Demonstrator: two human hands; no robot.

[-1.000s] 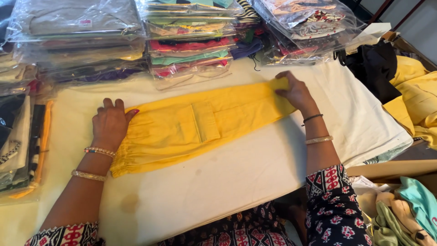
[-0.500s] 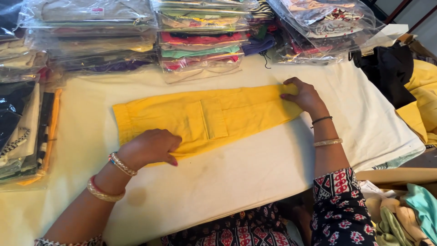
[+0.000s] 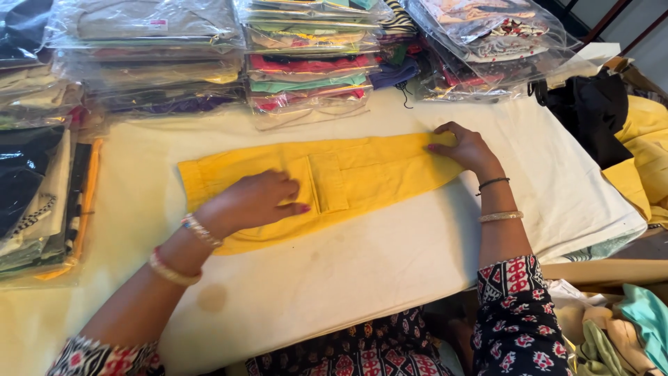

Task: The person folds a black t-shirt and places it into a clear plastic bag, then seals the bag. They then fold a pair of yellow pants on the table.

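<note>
Left hand (image 3: 254, 202) lies flat and open, palm down on the folded yellow garment (image 3: 327, 182), which stretches lengthwise across the white bench (image 3: 390, 257). Farther along, the right hand (image 3: 467, 148) presses open fingers on its far end. A smoothing stage, it seems; both ends need holding flat. Beyond, bagged clothes (image 3: 306, 59) stand stacked.

Printed dark sleeves w/ red-white motifs — bangles both wrists.

We see a plain yellow garment (image 3: 348, 177) on a white surface (image 3: 362, 264), and black sleeves (image 3: 518, 313) patterned red and white
</note>
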